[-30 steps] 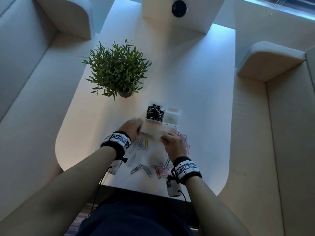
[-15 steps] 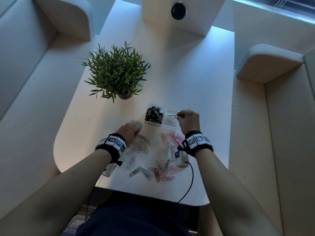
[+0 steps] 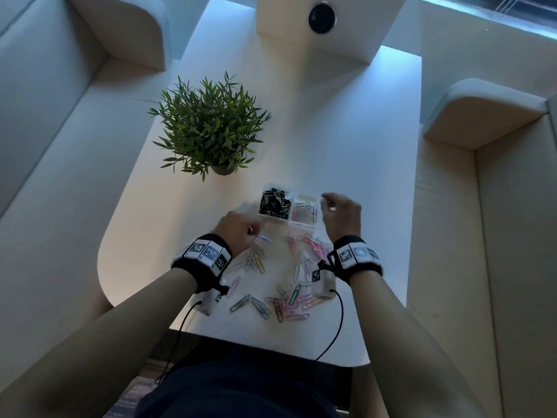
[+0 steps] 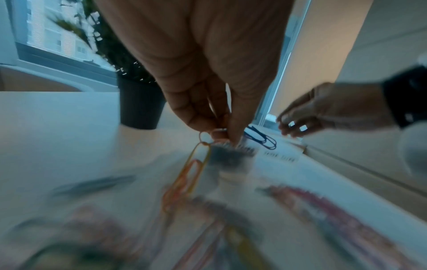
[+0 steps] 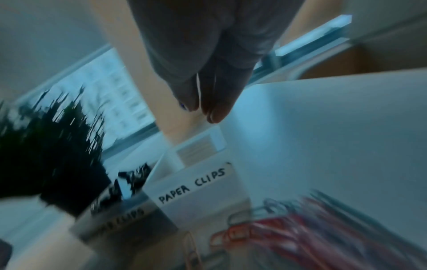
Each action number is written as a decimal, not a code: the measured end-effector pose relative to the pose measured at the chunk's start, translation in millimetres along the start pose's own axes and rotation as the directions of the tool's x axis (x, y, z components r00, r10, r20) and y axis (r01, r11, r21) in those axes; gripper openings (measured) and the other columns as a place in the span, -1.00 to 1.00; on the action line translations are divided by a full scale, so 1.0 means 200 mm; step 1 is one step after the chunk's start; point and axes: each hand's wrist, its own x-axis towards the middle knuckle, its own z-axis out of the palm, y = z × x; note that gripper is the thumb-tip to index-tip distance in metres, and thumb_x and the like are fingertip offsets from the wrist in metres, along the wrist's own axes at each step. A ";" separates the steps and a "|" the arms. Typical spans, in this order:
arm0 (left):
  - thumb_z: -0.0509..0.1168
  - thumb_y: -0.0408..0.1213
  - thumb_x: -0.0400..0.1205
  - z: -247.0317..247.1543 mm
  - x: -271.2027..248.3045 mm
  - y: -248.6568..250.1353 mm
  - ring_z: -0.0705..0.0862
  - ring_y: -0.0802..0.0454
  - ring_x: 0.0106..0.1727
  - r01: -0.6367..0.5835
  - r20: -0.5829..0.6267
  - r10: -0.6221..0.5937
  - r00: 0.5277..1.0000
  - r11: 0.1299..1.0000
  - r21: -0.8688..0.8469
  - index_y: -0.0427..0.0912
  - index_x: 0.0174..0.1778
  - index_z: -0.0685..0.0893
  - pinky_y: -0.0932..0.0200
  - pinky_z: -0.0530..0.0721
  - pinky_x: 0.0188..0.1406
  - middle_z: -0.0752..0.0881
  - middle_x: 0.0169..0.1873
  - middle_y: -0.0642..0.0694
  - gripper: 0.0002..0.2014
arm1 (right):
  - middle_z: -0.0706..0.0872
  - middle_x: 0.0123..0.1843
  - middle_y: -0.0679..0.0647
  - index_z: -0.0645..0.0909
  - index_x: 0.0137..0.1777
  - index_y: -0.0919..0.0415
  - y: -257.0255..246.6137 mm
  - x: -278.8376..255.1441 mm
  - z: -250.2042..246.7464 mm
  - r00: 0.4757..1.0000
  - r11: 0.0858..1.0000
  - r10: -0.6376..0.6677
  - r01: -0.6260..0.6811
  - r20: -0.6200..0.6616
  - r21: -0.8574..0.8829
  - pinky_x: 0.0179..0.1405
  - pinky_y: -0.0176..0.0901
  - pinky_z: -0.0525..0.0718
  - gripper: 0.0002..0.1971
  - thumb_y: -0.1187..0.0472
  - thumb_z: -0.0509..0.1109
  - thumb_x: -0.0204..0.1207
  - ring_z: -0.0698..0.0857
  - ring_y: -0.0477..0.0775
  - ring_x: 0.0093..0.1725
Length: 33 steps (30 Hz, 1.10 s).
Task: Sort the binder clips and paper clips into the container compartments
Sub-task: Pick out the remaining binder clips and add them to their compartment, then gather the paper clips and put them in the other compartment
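Done: binder clips [image 3: 273, 202] fill the left compartment of the container [image 3: 305, 197]; a few paper clips [image 3: 305, 210] lie in the right one.
Left: many coloured paper clips [image 3: 291, 292] scattered on the desk [image 3: 346, 122].
Left hand [image 3: 236, 233]: pinches paper clips near the container.
Right hand [image 3: 342, 214]: just beside the paper-clip compartment, fingers loosely curled, seemingly holding nothing.

White table [image 3: 346, 140]: plant [image 3: 208, 125], container [image 3: 287, 220], scattered paper clips [image 3: 289, 297].

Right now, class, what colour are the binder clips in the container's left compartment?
Black, with silvery wire handles; the binder clips show best in the head view.
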 end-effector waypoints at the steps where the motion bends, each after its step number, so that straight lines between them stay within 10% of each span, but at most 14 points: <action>1: 0.38 -0.43 0.41 -0.01 0.01 0.04 0.70 -0.16 -0.31 -0.019 -0.014 0.019 1.000 1.000 -0.014 -0.21 -0.34 0.72 0.02 0.71 -0.20 0.77 -0.36 -0.20 -0.94 | 0.83 -0.14 0.20 0.76 -0.06 0.30 0.03 -0.04 -0.03 0.997 0.997 0.056 -0.054 -0.058 0.051 -0.04 -0.29 0.62 -0.87 0.39 0.42 0.44 0.77 0.11 -0.21; 12: 0.44 -0.40 0.34 0.00 0.35 0.46 0.76 0.10 -0.30 -0.044 -0.076 0.026 0.997 0.969 -0.242 -0.09 -0.36 0.73 0.30 0.68 -0.15 0.77 -0.40 0.00 -0.89 | 0.80 -0.09 0.13 0.76 -0.03 0.24 0.35 -0.56 -0.20 0.894 0.905 0.411 -0.377 -0.179 0.199 -0.07 -0.19 0.68 -0.85 0.39 0.41 0.46 0.71 0.00 -0.17; 22: 0.31 -0.44 0.41 0.14 0.56 0.47 0.74 -0.20 -0.10 -0.023 0.146 -0.003 0.989 0.983 0.181 -0.12 -0.21 0.78 0.08 0.70 -0.11 0.79 -0.15 -0.16 -0.81 | 0.79 -0.11 0.15 0.75 -0.07 0.23 0.37 -0.62 -0.22 0.919 0.930 0.359 -0.337 -0.165 0.143 -0.13 -0.17 0.70 -0.85 0.42 0.42 0.45 0.70 -0.02 -0.21; 30: 0.31 -0.34 0.52 0.17 0.45 0.43 0.71 -0.07 -0.16 -0.261 0.103 0.242 0.965 0.925 0.277 -0.21 -0.16 0.77 0.03 0.77 -0.11 0.76 -0.10 -0.16 -0.87 | 0.52 0.18 0.10 0.44 0.40 0.04 0.25 -0.54 -0.06 0.892 0.934 0.304 -0.210 0.335 -0.288 -0.06 0.01 0.69 -0.42 -0.01 0.49 0.39 0.52 0.12 0.17; 33: 0.29 -0.44 0.50 0.30 0.27 0.36 0.68 -0.05 -0.12 -0.367 0.145 0.341 0.929 0.898 0.243 -0.25 -0.06 0.73 0.09 0.75 -0.10 0.71 -0.07 -0.16 -0.84 | 0.52 0.05 0.11 0.52 0.20 0.04 0.19 -0.52 0.02 0.910 0.923 0.282 -0.170 0.304 -0.346 -0.25 -0.06 0.64 -0.68 0.12 0.42 0.46 0.54 0.17 0.07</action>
